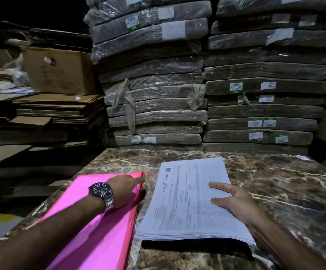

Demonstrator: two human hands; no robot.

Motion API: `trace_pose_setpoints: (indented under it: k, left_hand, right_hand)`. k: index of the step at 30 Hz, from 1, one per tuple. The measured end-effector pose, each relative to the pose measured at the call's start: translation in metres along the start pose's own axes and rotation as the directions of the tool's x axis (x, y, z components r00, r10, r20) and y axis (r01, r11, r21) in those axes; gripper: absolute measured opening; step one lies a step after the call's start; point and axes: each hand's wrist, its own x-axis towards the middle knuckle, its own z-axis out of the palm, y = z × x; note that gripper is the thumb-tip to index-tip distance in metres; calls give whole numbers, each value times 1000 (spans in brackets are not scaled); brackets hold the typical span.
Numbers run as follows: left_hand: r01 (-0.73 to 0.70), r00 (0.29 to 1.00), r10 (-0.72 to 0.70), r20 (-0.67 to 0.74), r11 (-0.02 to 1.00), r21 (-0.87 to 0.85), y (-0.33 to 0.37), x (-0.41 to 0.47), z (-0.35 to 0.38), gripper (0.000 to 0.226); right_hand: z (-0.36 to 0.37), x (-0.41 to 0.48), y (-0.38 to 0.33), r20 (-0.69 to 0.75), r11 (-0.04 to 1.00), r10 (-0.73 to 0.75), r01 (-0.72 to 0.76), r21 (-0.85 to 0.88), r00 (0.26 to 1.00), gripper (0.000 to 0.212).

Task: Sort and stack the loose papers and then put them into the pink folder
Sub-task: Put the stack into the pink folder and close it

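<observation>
A pink folder [99, 227] lies closed on the left part of the marble table. My left hand [124, 189], with a wristwatch, rests on the folder near its far right corner, fingers reaching over the right edge. Whether they grip the edge is unclear. To the right of the folder lies a stack of printed white papers [183, 203], its edges roughly aligned. My right hand [234, 201] lies flat on the right side of the stack, fingers spread and pressing down.
The brown marble table [287, 191] extends to the right and behind the papers. Directly behind it rise tall stacks of plastic-wrapped flat cardboard bundles [158, 106]. Flattened cardboard and a cardboard box [59, 71] sit at the left, below table level.
</observation>
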Motion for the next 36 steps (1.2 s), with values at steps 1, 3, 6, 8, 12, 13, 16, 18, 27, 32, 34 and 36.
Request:
trace_pose_setpoints:
  k: [1,3,6,8,12,13,16,18,27,32,34,36]
  left_hand:
    - [-21,1000,21,1,999,36,0,3,-1,52]
    - [-68,998,69,-5,989,128,0,8,-3,42]
    - [-120,993,120,11,974,194,5,12,-8,27]
    - [-127,992,128,12,969,212,8,12,-12,24]
    - [-62,997,72,-35,972,228,14,9,-18,30]
    - [-35,998,47,-46,972,234,16,6,-19,33]
    - [46,998,-55,27,966,254,24,-3,-24,32]
    - [89,987,-120,110,963,256,28,-5,-25,26]
    - [120,993,-121,1,982,146,34,18,-23,24]
    - [51,998,-50,-47,999,17,61,41,-34,12]
    - [25,998,-27,-48,999,-36,72,51,-38,8]
    - [25,998,-31,-59,996,-90,82,60,-41,21]
  right_hand:
    - [0,0,0,-6,1000,1,-1,-1,1000,38]
    - [-1,-1,0,-8,1000,2,-2,6,1000,38]
    - [-3,-2,0,1,1000,3,-3,29,1000,38]
    - [-4,-3,0,1,999,1,-1,35,1000,38]
    - [-5,-4,-3,4,1000,-5,5,30,1000,40]
    - [-6,-4,-3,6,1000,-8,8,30,1000,40]
    - [-6,-5,-4,14,999,-16,15,30,1000,39]
    - [-7,-5,-3,14,1000,-16,15,27,1000,38]
    - [-28,5,-9,35,999,-31,31,-6,999,38]
    - [-53,7,-14,50,999,-14,16,-43,999,39]
    - [-61,8,-12,61,998,-7,11,-69,998,42]
    - [-67,10,-10,57,995,-5,10,-97,998,42]
